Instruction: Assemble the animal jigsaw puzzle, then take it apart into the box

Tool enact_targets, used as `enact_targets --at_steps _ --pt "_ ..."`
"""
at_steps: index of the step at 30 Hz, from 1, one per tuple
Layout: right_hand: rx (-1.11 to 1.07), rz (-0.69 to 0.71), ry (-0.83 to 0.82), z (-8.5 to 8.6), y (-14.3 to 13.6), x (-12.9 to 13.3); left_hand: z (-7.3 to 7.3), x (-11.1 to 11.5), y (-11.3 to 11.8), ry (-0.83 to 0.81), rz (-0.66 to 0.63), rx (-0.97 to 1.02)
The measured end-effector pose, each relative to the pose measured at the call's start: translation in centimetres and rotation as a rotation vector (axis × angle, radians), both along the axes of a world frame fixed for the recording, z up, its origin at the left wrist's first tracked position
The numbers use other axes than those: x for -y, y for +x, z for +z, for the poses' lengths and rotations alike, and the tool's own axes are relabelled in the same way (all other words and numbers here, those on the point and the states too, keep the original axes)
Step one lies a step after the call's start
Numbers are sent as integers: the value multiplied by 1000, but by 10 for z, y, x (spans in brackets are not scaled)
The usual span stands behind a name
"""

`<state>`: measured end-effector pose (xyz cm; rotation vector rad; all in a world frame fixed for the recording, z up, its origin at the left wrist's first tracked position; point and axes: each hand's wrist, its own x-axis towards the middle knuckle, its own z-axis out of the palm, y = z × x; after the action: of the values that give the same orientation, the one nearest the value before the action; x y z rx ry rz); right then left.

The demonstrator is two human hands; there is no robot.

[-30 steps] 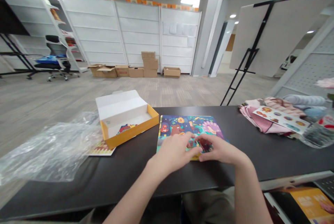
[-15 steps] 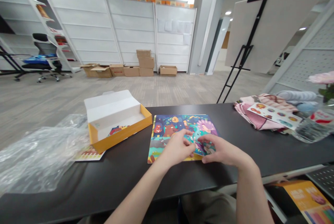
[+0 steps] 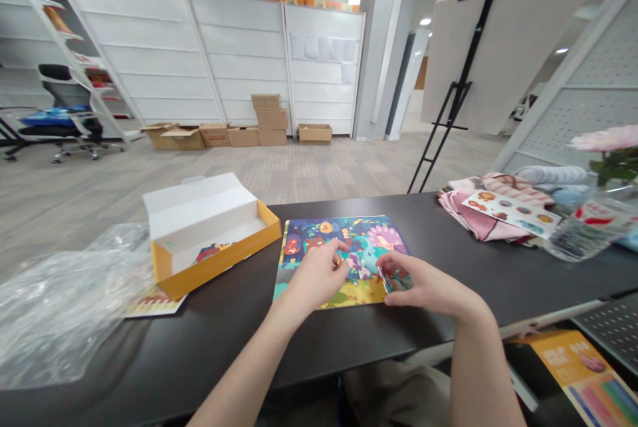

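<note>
A colourful picture board (image 3: 359, 291) with cartoon animals lies flat on the black table. My left hand (image 3: 319, 271) hovers over or rests on its middle, thumb and forefinger apart; I see nothing held, though its other fingers are partly hidden. At the board's right edge, my right hand (image 3: 423, 287) grips a small stack of picture cards (image 3: 397, 279) between thumb and fingers, tilted up from the table. The palm side of that hand is partly covered by the cards.
An open yellow box (image 3: 219, 267) with a white lid stands left of the board. Crumpled clear plastic (image 3: 74, 307) and a printed sheet (image 3: 157, 304) lie beside it. To the right are pink cloths (image 3: 466, 214), a sticker sheet (image 3: 511, 213) and a clear vase (image 3: 581, 231).
My left hand has moved left, away from the cards in my right hand, uncovering more of the board's lower middle. My right hand keeps its grip. The view has shifted slightly right.
</note>
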<state>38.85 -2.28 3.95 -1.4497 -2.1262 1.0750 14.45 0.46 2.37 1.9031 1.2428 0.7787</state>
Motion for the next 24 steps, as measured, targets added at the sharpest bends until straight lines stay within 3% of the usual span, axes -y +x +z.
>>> enact_targets --at_steps 7,16,24 --pt "-81 -60 4 1 5 2 -13 -3 5 79 -61 -62" --pt "-257 -113 29 7 14 7 -8 -3 5 129 -55 -70" --pt "-386 -196 69 11 17 8 -13 -3 1 136 -8 -167"
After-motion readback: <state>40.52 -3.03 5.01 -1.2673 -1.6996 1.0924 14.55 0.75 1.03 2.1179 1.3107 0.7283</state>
